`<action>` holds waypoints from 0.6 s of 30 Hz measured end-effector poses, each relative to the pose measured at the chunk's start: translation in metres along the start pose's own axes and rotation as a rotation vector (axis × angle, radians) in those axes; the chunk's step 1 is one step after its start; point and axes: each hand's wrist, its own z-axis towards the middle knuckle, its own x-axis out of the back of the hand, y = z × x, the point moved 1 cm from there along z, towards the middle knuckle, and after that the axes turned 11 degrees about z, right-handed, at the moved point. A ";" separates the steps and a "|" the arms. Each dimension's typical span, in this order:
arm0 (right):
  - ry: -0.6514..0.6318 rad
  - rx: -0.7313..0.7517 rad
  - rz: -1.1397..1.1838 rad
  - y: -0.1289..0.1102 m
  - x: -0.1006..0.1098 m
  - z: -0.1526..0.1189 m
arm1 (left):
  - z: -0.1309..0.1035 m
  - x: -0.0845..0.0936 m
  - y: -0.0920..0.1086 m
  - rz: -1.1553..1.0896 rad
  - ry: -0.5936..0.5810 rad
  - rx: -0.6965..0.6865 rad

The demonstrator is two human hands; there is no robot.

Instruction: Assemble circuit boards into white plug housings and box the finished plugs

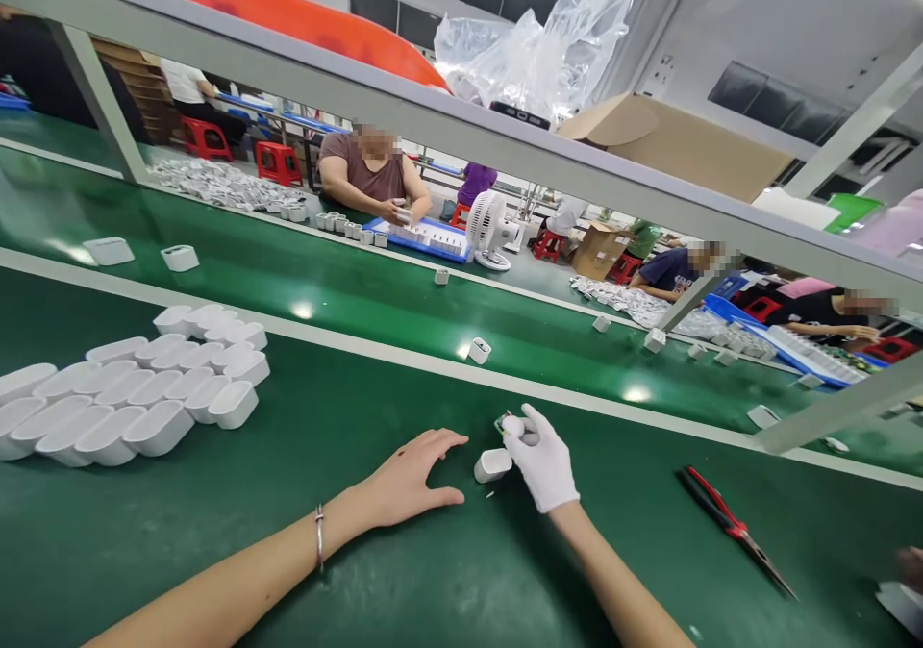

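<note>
The gloved right hand (544,465) is pinching a small green-edged part (500,424) between thumb and fingers, and it is holding this just above and behind an oval white housing (493,466) on the green desk (404,590). Handling such a part well is probably calling for a light grip on its edges, since squeezing hard could be stressing whatever sits on it; the glove is hiding much of it, so its exact shape is staying unclear. The bare left hand (414,480) is spreading its fingers wide, thumb apart, and is holding nothing; its fingertips are pointing towards the housing without touching it. Resting that hand against the housing's side would be keeping it from sliding. A tiny white sliver (491,494) is lying just in front, worth keeping clear of the work. Long-nosed pliers (736,531) are lying to the right, and more white housings (160,429) are standing grouped to the left.
</note>
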 end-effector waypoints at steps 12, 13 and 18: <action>-0.145 -0.293 0.565 -0.013 -0.028 -0.070 | 0.003 -0.015 -0.006 -0.071 0.156 0.084; -0.155 -0.270 0.558 -0.012 -0.027 -0.069 | 0.004 -0.016 -0.008 -0.057 0.155 0.099; -0.237 -0.170 0.634 -0.012 -0.027 -0.064 | 0.008 -0.014 -0.003 -0.037 0.225 0.135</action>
